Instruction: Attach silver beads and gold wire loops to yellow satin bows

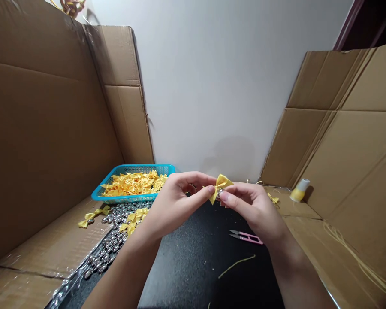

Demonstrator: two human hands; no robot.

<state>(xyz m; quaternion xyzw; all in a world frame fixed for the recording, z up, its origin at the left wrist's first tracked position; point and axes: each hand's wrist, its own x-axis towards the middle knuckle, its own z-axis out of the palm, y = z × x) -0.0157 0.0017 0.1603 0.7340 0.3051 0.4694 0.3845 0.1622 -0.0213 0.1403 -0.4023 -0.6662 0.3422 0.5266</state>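
Between my two hands, above the black tabletop (186, 257), is a yellow ribbon bow (223, 181). My left hand (183, 199) pinches its left side between thumb and fingers. From the other side, my right hand (249, 201) presses its thumb on a small silvery bell-like piece (220, 193) just under the bow, its fingers curled behind. Whether thread joins the piece to the bow I cannot tell. Below my right hand lie pink-handled thread snips (246, 237), blades apart and pointing left. A short yellow thread (236, 266) rests nearer to me.
At the left stands a blue basket (98, 195) heaped with yellow bows (131, 183). Many silvery pieces (107, 249) and loose bows (135, 219) lie before it. A yellow thread spool (299, 191) stands at the right. Cardboard walls (45, 128) flank both sides.
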